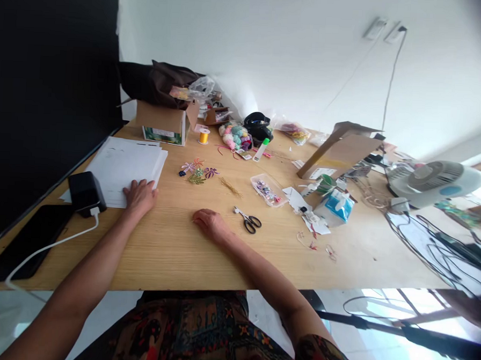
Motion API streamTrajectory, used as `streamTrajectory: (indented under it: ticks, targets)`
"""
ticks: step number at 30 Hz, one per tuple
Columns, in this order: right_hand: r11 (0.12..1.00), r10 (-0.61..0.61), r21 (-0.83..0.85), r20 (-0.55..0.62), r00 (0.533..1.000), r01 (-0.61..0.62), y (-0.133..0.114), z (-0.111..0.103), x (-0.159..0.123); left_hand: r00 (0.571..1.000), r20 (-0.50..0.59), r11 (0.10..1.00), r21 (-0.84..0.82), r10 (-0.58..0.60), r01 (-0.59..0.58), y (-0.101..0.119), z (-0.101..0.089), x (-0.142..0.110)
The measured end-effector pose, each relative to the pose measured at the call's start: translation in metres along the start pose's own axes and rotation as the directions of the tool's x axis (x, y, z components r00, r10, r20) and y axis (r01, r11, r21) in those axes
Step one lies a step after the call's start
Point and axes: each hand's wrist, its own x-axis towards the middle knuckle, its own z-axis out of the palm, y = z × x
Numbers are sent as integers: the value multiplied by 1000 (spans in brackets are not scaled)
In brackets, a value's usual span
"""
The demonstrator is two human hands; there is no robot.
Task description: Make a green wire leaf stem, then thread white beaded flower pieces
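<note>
My left hand (140,197) lies palm down on the lower right edge of the stack of white paper (132,161), its fingers apart. On the bare wood my right hand (209,221) rests with its fingers curled in; nothing shows in it. Black-handled scissors (249,222) lie just right of that hand. Ahead of both hands are beaded flowers (198,171) in several colours and a bundle of gold wire (230,187). Farther right sits a clear plastic tray (280,201) holding small beads.
A black power block (85,192) with a white cable stands on the paper, beside a black phone-like slab (30,239). Behind are a cardboard box (163,123), yellow thread spool (203,137), yarn balls (235,135) and glue bottle (261,150). Tissues (336,207) and a fan (434,182) are right.
</note>
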Motion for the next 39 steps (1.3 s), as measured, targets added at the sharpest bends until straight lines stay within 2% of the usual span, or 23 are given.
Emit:
streamTrajectory:
  ticks: [3, 6, 8, 9, 11, 12, 14, 15, 17, 19, 21, 23, 24, 26, 27, 29, 31, 32, 34, 37, 39]
  targets:
    - [995, 86, 51, -34, 996, -84, 10, -19, -18, 999, -32, 1000, 21, -7, 8, 1, -1, 3]
    - [956, 247, 215, -227, 942, -199, 18, -30, -16, 990, -141, 1000, -12, 9, -11, 14, -3, 2]
    - [891, 361, 403, -354, 863, -208, 22, -34, -6, 977, -176, 970, -191, 119, -153, 33, -5, -3]
    - [847, 413, 491, -367, 834, -204, 25, -35, 1, 974, -159, 915, -347, 159, -206, 46, -5, -7]
    - [759, 501, 617, -351, 791, -207, 30, -35, 12, 972, -108, 853, -467, 208, -234, 74, -5, -17]
    - [740, 519, 642, -353, 779, -201, 31, -34, 16, 981, -29, 748, -643, 191, -165, 89, -4, -22]
    - [773, 505, 608, -417, 756, -181, 34, -32, 17, 971, 172, 458, -885, 168, 77, 115, -1, -33]
    - [820, 461, 548, -458, 760, -168, 35, -31, 16, 950, 269, 334, -920, 157, 205, 125, 1, -38]
    - [914, 333, 378, -503, 798, -144, 34, -29, 10, 895, 419, 167, -903, 151, 395, 137, 5, -44]
    - [967, 224, 220, -474, 852, -132, 33, -27, 3, 856, 488, 43, -871, 170, 489, 140, 10, -46]
    - [984, 166, 127, -412, 896, -124, 31, -26, 0, 848, 495, -42, -859, 190, 510, 137, 16, -45]
    - [989, 143, 78, -357, 923, -123, 31, -26, 1, 860, 474, -66, -867, 190, 493, 132, 23, -42]
    - [989, 151, 58, -345, 927, -139, 33, -27, 1, 881, 440, -64, -887, 174, 456, 130, 28, -41]
    - [976, 205, 9, -356, 912, -216, 37, -32, 2, 952, 287, -11, -957, 105, 290, 128, 37, -38]
    - [960, 251, -19, -382, 890, -278, 41, -36, 2, 980, 186, 38, -982, 71, 184, 127, 41, -37]
    - [905, 349, -71, -438, 828, -419, 48, -45, 0, 999, 31, 143, -989, 44, 24, 127, 49, -34]
    - [820, 450, -117, -473, 757, -561, 53, -54, -2, 998, -23, 218, -975, 59, -36, 126, 53, -33]
    - [783, 486, -147, -464, 741, -605, 55, -58, -2, 997, -27, 240, -970, 69, -43, 126, 55, -33]
    - [738, 520, -221, -415, 746, -637, 55, -63, 0, 996, -25, 254, -966, 81, -45, 126, 56, -32]
    - [727, 491, -346, -343, 801, -594, 54, -69, 12, 995, -22, 241, -969, 94, -44, 125, 56, -32]
    - [701, 478, -423, -319, 818, -575, 54, -73, 21, 995, -23, 239, -970, 96, -46, 125, 57, -31]
